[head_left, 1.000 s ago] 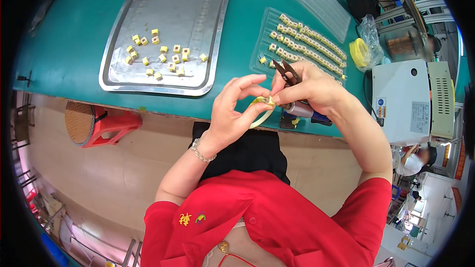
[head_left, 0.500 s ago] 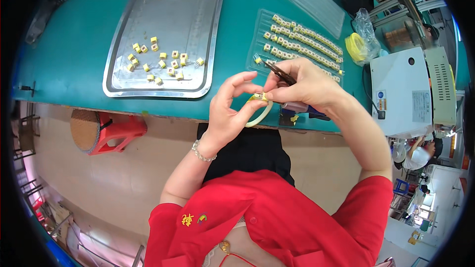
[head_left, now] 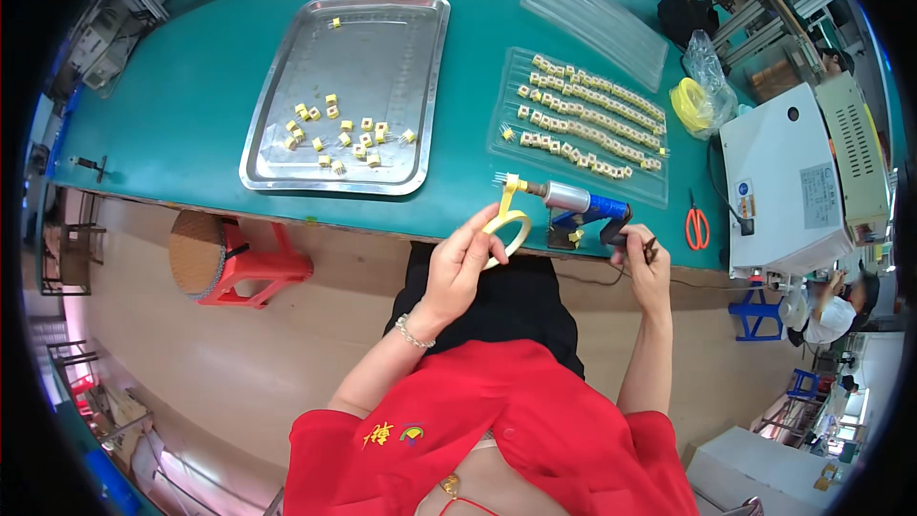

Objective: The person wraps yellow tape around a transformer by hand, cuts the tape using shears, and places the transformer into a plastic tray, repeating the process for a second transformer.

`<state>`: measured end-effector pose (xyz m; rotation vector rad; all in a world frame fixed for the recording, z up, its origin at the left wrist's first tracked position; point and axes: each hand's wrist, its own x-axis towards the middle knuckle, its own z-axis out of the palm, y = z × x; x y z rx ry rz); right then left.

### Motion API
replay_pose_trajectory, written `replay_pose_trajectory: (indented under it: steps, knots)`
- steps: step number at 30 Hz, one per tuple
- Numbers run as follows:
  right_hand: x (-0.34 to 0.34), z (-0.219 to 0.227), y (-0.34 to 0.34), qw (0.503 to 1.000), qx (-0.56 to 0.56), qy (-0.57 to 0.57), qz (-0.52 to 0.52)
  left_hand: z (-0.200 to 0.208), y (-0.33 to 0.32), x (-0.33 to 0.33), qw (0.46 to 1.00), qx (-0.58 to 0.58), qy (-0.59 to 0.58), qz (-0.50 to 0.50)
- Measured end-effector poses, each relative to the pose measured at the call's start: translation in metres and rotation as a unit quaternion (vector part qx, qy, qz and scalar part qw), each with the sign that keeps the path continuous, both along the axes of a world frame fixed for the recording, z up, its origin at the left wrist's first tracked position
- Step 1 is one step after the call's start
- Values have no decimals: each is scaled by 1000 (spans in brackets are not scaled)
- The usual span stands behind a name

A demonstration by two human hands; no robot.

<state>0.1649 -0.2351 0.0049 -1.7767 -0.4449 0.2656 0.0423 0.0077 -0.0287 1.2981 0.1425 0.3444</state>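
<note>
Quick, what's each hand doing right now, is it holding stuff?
Left hand: closed, pinching the yellow tape roll.
Right hand: closed, holding a dark tool, fingers by the blue device.

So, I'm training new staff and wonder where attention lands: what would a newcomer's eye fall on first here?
Probably the blue-and-silver tool near the bench's front edge, with the left hand holding a pale yellow tape roll below its tip and the right hand at its other end. Next, the metal tray on the left, with scattered yellow parts, and the clear tray on the right, holding neat rows.
</note>
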Motion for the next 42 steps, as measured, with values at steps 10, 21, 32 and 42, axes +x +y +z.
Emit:
replay_pose_trajectory:
  steps: [10,21,32,42]
  knots:
    - [-30,28,-3,995,15,-91,-39,14,-31,-20,975,186,-22,118]
    - [32,49,21,972,177,-103,-114,11,-32,-14,965,226,-3,132]
    - [9,-28,16,988,50,-89,-117,13,-37,-2,973,182,-2,139]
    - [-8,38,-7,975,110,-190,-43,13,-34,4,970,190,12,154]
